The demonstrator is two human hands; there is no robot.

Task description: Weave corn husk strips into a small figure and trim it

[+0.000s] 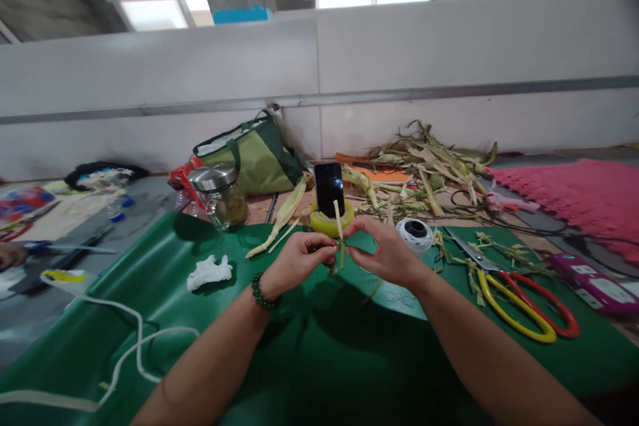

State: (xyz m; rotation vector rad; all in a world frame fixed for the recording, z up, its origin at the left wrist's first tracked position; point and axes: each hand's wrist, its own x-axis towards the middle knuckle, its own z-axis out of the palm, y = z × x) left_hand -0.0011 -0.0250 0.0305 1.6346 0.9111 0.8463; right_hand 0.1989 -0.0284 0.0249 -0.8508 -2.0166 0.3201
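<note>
The broad green vinyl mat point(164, 293) covers the bench, probably to catch scraps. One loose heap of dried corn husks point(424, 166) lies behind it, within reach. One pair of long scissors with yellow and red handles point(519, 303) rests on the right (handles toward the person). One black phone point(328, 188) stands propped in one yellow tape roll point(319, 225), facing them. Above the mat, the left hand point(299, 259) and right hand point(384, 253) both pinch one pale husk strip point(338, 216), held upright between the fingertips.
</note>
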